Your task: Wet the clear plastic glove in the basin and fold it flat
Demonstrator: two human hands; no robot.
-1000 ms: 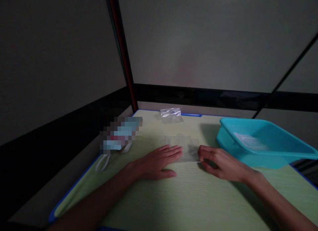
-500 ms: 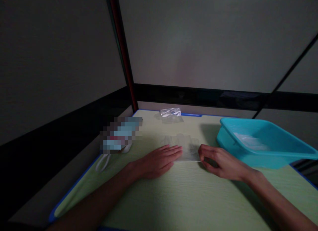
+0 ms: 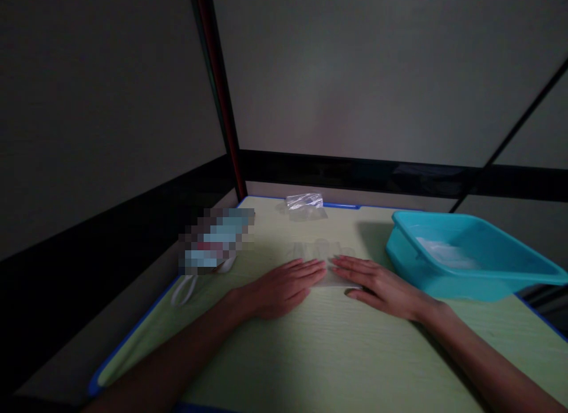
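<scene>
A thin, clear plastic piece, which looks like a disposable glove, lies spread on the pale table. My left hand rests flat on its left part, fingers stretched to the right. From the other side, my right hand lies flat over its right part, fingers extended and thumb apart. The fingertips of both hands are close together, with a small gap between them. Part of the plastic is hidden under the hands.
A turquoise basin with white, thin material inside stands at the right. Crumpled clear plastic lies at the table's back edge. At the left is a blurred-out item with a white strap. Grey walls rise behind.
My right hand has moved left over the plastic, and its curled fingers have straightened and laid flat. My left hand has stayed in place.
</scene>
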